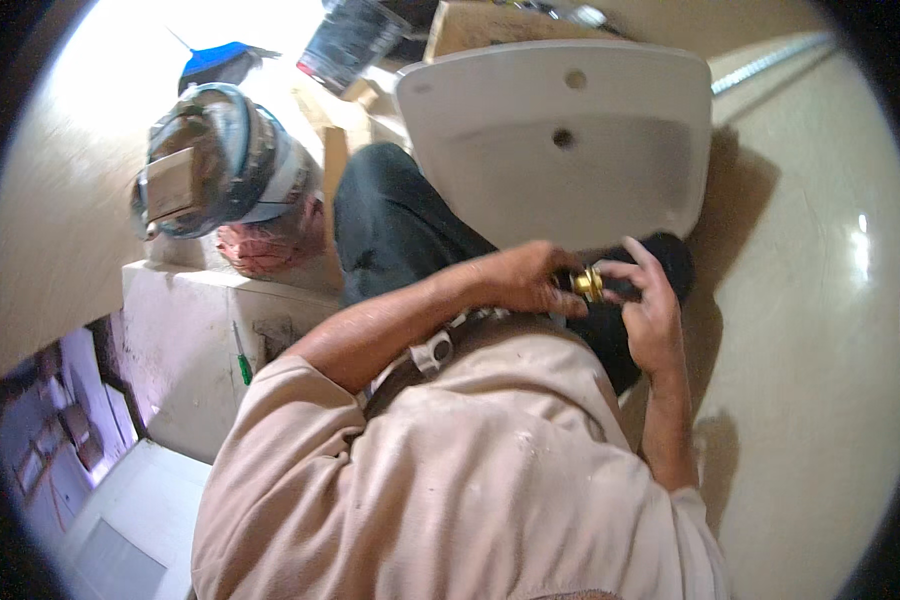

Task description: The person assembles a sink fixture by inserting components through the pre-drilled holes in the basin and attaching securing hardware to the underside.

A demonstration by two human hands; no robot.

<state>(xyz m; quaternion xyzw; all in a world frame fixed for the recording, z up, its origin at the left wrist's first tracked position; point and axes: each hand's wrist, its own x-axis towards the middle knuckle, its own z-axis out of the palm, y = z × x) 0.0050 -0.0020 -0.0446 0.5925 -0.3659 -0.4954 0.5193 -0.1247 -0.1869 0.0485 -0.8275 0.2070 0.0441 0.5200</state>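
A small shiny brass-coloured fitting (588,284) sits between my two hands, over my dark trousers. My left hand (538,279) is closed, its fingertips gripping the fitting from the left, beside a dark part that is hard to make out. From the right, my right hand (654,312) pinches the same fitting with some fingers while another finger points up and away. Just beyond the hands stands a white ceramic washbasin (550,190) with two round holes in it.
At the left, a bucket (288,180) carries a dirty round tub (232,125) on top. A green-handled screwdriver (243,366) lies on a whitish block (185,350). Behind the basin is a cardboard box (510,28); a metallic flexible hose (770,65) lies at far right.
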